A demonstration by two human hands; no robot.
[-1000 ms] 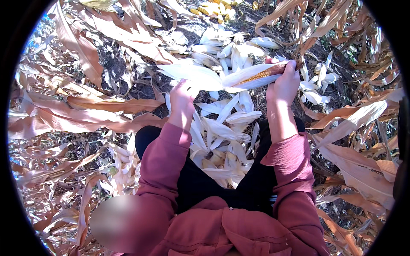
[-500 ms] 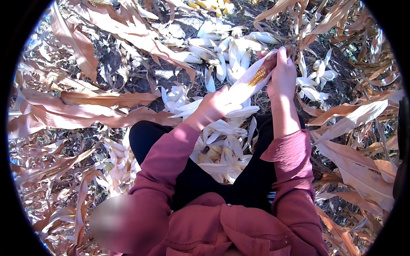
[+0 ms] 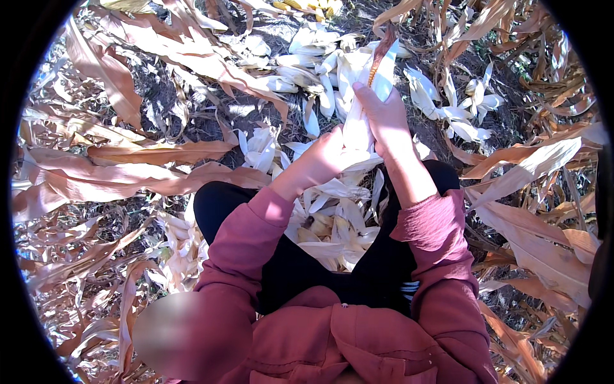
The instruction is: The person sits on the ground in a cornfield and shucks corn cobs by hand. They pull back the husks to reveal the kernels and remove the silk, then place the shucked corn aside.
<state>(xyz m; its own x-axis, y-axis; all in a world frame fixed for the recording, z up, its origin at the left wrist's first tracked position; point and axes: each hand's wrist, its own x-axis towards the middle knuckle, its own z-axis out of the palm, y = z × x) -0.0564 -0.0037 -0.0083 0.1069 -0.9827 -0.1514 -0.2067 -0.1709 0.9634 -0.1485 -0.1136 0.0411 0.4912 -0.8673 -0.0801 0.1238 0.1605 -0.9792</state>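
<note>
Holds an ear of corn [image 3: 384, 82] in both hands, above the ground beyond the knees [image 3: 214, 205], pointed away from the body. Shows pale husk [image 3: 355, 128] on either side of a narrow strip of yellow kernels [image 3: 373, 75], with brown silk [image 3: 384, 50] at the far end. Clamped around the middle by the right hand [image 3: 389, 120], with thumb laid beside the kernels. Curled over at the near end by the left hand [image 3: 327, 153], with fingertips largely hidden; cannot tell how firmly.

Just beyond, on the ground, a heap of husk-covered ears [image 3: 306, 78], partly blocked by the held ear. Farther off, bare yellow ears [image 3: 313, 6]. To the right, loose husks [image 3: 470, 109]; between the black-trousered legs [image 3: 390, 262], a pile of husks [image 3: 345, 224]. Stretching toward the left knee, broad dry leaves [image 3: 137, 178]; at the right, more dry leaves.
</note>
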